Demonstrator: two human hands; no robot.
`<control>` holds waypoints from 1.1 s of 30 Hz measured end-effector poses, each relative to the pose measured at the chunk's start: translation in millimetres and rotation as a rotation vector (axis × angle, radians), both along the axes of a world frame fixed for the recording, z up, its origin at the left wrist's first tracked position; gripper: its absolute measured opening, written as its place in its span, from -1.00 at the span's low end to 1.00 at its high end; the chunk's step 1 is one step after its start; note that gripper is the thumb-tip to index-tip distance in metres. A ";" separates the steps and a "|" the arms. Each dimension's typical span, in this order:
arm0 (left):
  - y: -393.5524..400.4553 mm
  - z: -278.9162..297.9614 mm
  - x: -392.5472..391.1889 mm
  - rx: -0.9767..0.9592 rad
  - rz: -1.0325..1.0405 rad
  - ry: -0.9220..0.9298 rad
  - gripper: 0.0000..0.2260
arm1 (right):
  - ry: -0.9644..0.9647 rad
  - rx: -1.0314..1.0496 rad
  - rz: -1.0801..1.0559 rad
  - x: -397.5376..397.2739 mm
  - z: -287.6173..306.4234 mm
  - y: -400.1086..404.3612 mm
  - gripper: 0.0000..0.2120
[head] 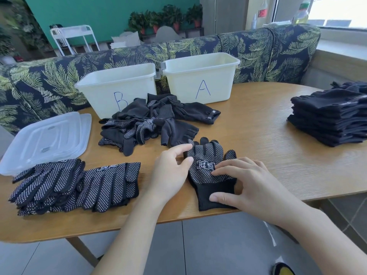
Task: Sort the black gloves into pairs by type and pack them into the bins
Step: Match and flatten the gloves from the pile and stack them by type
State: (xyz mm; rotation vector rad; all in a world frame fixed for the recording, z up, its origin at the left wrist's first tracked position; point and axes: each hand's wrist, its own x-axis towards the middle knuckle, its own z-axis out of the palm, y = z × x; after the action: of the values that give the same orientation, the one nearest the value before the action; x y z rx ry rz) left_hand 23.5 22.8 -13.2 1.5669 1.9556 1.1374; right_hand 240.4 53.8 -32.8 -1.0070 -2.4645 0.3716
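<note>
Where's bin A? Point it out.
In the head view, bin A stands at the table's far edge, right of bin B, behind the mixed glove pile.

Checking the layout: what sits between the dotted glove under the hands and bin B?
In the head view, the jumbled heap of unsorted gloves lies between the dotted glove and bin B.
</note>
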 end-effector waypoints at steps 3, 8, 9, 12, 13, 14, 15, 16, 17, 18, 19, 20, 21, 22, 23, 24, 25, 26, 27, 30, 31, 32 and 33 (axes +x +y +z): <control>0.2 -1.4 3.6 -0.002 0.011 0.150 -0.66 | 0.006 0.001 0.000 1.2 0.7 -1.4 -0.32; 1.3 -1.5 5.2 -0.034 0.029 0.235 -0.65 | -0.007 -0.011 -0.008 0.2 1.5 -0.3 -0.29; 1.5 -1.7 5.3 -0.042 0.032 0.239 -0.65 | -0.006 -0.014 -0.008 0.1 1.7 0.2 -0.29; 2.3 -3.3 5.3 -0.097 0.057 0.289 -0.66 | -0.011 -0.024 -0.006 0.3 1.6 1.2 -0.28; 2.2 -3.5 5.7 -0.121 0.066 0.322 -0.66 | -0.013 -0.024 -0.003 0.6 1.2 1.7 -0.27; 2.0 -3.9 5.9 -0.138 0.073 0.349 -0.66 | -0.015 -0.026 0.000 1.1 1.3 2.2 -0.26; 1.9 -4.7 6.1 -0.148 0.077 0.363 -0.65 | -0.016 -0.028 0.003 1.3 1.7 2.6 -0.26; 1.8 -5.5 6.3 -0.150 0.078 0.368 -0.65 | -0.021 -0.028 0.008 1.3 2.3 3.4 -0.25; 1.6 -6.1 6.5 -0.143 0.081 0.370 -0.65 | -0.025 -0.027 0.016 0.9 3.7 4.2 -0.25; 1.3 -7.0 6.4 -0.126 0.085 0.366 -0.65 | -0.021 -0.030 0.024 0.1 4.8 5.5 -0.26; 0.9 -7.8 6.2 -0.095 0.091 0.355 -0.66 | -0.001 -0.039 0.027 -0.9 5.8 7.2 -0.29; 0.4 -8.6 5.8 -0.049 0.097 0.332 -0.67 | 0.040 -0.055 0.022 -1.8 6.2 9.3 -0.33; -0.4 -9.1 5.3 0.009 0.099 0.304 -0.68 | 0.097 -0.069 0.009 -2.9 6.5 12.2 -0.39; -1.8 -9.3 5.1 0.073 0.094 0.278 -0.70 | 0.157 -0.070 -0.010 -3.6 6.4 15.5 -0.45; -3.8 -9.5 5.5 0.135 0.081 0.259 -0.71 | 0.205 -0.061 -0.035 -4.7 6.2 19.6 -0.51; -6.2 -9.9 6.5 0.189 0.059 0.249 -0.71 | 0.234 -0.049 -0.063 -5.8 6.2 24.3 -0.56; -8.9 -10.6 8.2 0.228 0.026 0.250 -0.70 | 0.247 -0.039 -0.092 -7.4 6.6 29.2 -0.60; -11.4 -11.4 10.4 0.248 -0.012 0.263 -0.66 | 0.251 -0.028 -0.122 -9.1 7.0 34.3 -0.62; -13.6 -12.7 13.0 0.246 -0.049 0.285 -0.59 | 0.251 -0.022 -0.149 -11.1 7.3 39.5 -0.63; -17.0 -17.8 18.8 0.157 -0.119 0.396 -0.40 | 0.226 -0.076 -0.205 -16.6 7.0 54.3 -0.62; -17.2 -18.9 19.5 0.121 -0.139 0.441 -0.35 | 0.207 -0.107 -0.207 -18.2 6.6 58.4 -0.61; -17.0 -19.4 19.6 0.087 -0.155 0.476 -0.31 | 0.181 -0.129 -0.206 -19.6 6.2 62.0 -0.61; -16.3 -19.9 19.2 0.058 -0.165 0.496 -0.28 | 0.157 -0.144 -0.204 -20.9 5.7 65.0 -0.62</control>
State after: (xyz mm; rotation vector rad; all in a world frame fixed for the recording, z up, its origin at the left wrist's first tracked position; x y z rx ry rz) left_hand 42.6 6.4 -33.1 2.1576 2.0416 0.7958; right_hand 219.5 118.9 -27.0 -1.2260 -2.1971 0.5443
